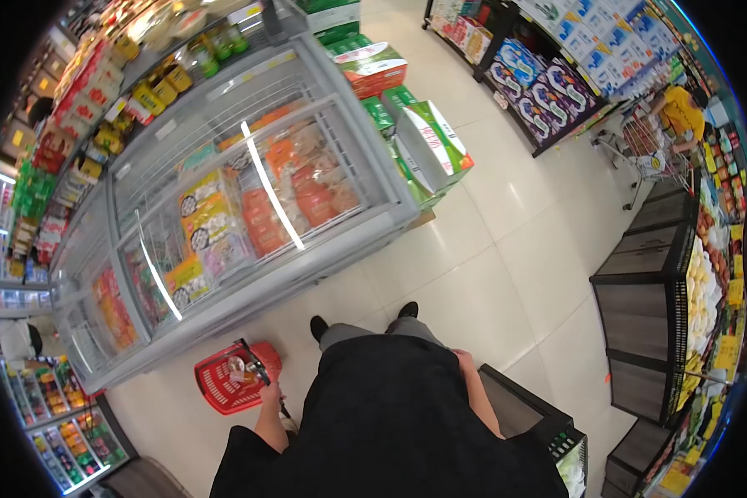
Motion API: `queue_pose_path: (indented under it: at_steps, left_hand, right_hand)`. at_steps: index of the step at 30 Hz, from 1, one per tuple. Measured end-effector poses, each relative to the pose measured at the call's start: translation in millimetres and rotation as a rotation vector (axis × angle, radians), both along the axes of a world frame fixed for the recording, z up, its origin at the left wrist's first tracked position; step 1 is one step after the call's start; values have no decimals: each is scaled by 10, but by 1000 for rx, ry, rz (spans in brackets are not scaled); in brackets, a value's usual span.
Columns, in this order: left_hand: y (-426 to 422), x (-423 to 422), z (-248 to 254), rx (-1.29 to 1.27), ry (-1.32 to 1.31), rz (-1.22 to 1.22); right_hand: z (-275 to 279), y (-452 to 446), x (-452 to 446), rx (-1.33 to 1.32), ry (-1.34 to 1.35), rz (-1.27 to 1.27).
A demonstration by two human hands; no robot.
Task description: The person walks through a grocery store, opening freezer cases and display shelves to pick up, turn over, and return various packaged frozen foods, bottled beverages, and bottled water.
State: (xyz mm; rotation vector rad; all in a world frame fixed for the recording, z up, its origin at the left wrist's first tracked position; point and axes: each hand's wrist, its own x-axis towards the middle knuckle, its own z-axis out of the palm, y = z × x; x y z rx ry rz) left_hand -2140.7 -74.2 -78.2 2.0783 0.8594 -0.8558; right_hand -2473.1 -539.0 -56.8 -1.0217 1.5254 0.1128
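Note:
My left hand point(270, 393) is closed around the black handle of a red shopping basket point(216, 397), which hangs low beside my left leg. A small item in clear packaging point(239, 368) lies in the basket. My right hand point(465, 360) hangs by my right thigh, near the hem of the black top; its fingers are too small to make out. In front of me and to the left stands a chest freezer point(307, 278) with glass lids, holding yellow bags point(206, 217) and red-orange bags point(314, 195) of food.
Green and white boxes point(432, 149) stand at the freezer's right end. Dark produce stands point(635, 311) line the right side, and a low dark stand point(515, 402) is close to my right. A person in yellow point(682, 112) is beside a shopping cart point(643, 153) at the upper right.

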Motion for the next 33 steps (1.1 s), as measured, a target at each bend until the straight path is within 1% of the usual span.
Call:
queue_pose_path:
  at_steps: [1, 3, 4, 5, 6, 7, 8, 9, 10, 11, 12, 13, 14, 15, 16, 17, 18, 19, 20, 21, 22, 23, 24, 25, 26, 27, 28, 30, 31, 33]
  left_hand:
    - [-234, -54, 141, 4, -7, -11]
    - [-768, -116, 436, -163, 293, -43]
    - [-1026, -149, 531, -152, 369, -102]
    - [-1243, -180, 655, -146, 368, -119]
    - [-1450, -210, 767, -159, 436, -167]
    - [-1769, -214, 922, -178, 506, -223]
    - [-2258, -211, 1379, -34, 546, -360]
    - [-2281, -218, 1113, -38, 545, -390]
    - [-2175, -208, 726, -164, 674, -281]
    - [-2181, -181, 507, -288, 800, -161]
    - [-2748, -246, 1144, -257, 717, -203]
    - [-2846, -254, 1041, -258, 717, -198]
    - [-2925, -260, 841, -309, 767, -178]
    - [-3022, -274, 675, -363, 816, -154]
    - [-3172, -298, 602, -373, 811, -139]
    - [-3322, -331, 523, -347, 811, -196]
    - [-3485, -368, 469, -322, 812, -251]
    - [-3738, -382, 564, -334, 806, -233]
    - [-4115, -364, 871, -298, 809, -259]
    - [-4374, -361, 1015, -262, 812, -291]
    - [-4463, -366, 843, -270, 814, -280]
    - [-4517, -375, 619, -289, 837, -291]
    - [-4579, -419, 482, -309, 862, -295]
    - [-4712, -447, 469, -321, 862, -273]
    - [-4842, -459, 445, -286, 852, -291]
    - [-4961, -481, 445, -246, 843, -306]
    - [-5054, -494, 433, -265, 824, -347]
    - [-5225, -536, 544, -243, 823, -287]
    - [-5322, -544, 595, -238, 811, -255]
    - [-5457, -557, 632, -232, 784, -230]
  right_hand:
    - [-52, -113, -211, 4, -7, -11]
    - [-155, -312, -552, -87, 96, 96]
    - [-139, -398, -655, -85, 91, 82]
    - [-108, -456, -777, 1, 80, -66]
    - [-56, -497, -904, 84, 70, -219]
    - [2, -563, -997, 75, 71, -247]
    - [33, -595, -1063, 37, 56, -442]
    - [59, -637, -1125, 0, 39, -634]
    - [-87, -641, -1289, -29, 53, -569]
    - [-92, -662, -1328, -31, 46, -584]
    - [-66, -696, -1341, 32, 112, -647]
    - [-4, -769, -1349, 97, 183, -699]
    - [-10, -837, -1356, 95, 180, -689]
    - [-24, -913, -1361, 65, 190, -524]
    - [-65, -977, -1398, 33, 200, -355]
    - [-90, -1036, -1460, 0, 209, -184]
    - [-400, -1065, -1722, -139, 230, 317]
    - [-526, -1175, -1822, -146, 227, 338]
    - [-567, -1328, -1888, -252, 309, 622]
    - [-609, -1476, -1951, -361, 387, 902]
    - [-615, -1663, -1992, -265, 443, 953]
    - [-582, -1795, -2041, -263, 449, 963]
    - [-490, -1935, -2110, -255, 411, 787]
    - [-426, -2128, -2166, -252, 367, 617]
    - [-383, -2346, -2217, -274, 73, 236]
    - [-273, -2651, -2153, -272, 70, 263]
    - [-195, -2962, -2101, -195, 95, 91]
    - [239, -3455, -1742, -25, 161, -276]
    - [316, -3588, -1692, 52, 193, -469]
    - [239, -3937, -1715, -9, 151, -386]
